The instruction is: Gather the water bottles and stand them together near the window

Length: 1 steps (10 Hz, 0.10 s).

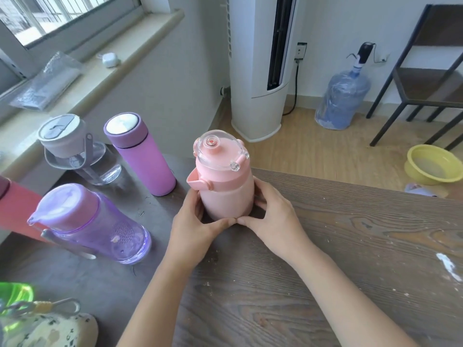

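Observation:
A pink bottle [225, 189] with a clear domed lid stands upright on the dark wooden table [325, 259]. My left hand [194, 226] and my right hand [273, 219] wrap its lower body from both sides, thumbs meeting in front. To its left stand a matte purple flask [142, 156], a clear bottle with a grey lid [75, 154] and a translucent purple bottle [95, 226]. A red bottle [15, 209] is cut off by the left edge. A green bottle [15, 294] and a speckled one [47, 329] show at the lower left.
The window sill [100, 78] runs along the left above the table and carries a plastic packet [47, 81] and a small white case [109, 60]. On the floor stand a white tower air conditioner [258, 71], a water jug [343, 96], a yellow basin [433, 164] and a dark chair [426, 78].

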Available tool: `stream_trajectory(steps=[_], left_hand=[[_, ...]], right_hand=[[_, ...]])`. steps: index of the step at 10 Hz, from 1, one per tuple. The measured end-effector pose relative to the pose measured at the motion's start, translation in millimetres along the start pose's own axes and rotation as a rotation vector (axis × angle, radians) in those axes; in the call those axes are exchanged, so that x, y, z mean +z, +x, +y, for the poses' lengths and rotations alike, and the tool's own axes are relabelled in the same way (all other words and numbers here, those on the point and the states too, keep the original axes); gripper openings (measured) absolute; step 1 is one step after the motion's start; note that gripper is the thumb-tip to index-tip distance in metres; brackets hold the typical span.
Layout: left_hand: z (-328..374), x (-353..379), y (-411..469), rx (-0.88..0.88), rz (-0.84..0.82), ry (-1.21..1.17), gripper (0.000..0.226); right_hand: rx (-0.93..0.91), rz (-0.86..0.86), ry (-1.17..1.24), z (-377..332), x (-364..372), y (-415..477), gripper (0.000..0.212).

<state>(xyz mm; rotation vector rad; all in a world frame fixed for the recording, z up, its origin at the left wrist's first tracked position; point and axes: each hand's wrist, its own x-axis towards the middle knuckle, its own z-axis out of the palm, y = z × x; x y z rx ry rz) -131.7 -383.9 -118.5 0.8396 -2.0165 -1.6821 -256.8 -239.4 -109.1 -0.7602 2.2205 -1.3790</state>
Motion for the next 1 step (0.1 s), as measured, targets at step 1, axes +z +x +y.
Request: stream_trajectory(steps=[1], left_hand=[[-0.3,0.0,-25.9,0.014,0.011,0.002,0.088]], right_hand=[[0.050,-0.045,0.048,1.6,-3.4,-13.1,0.108]])
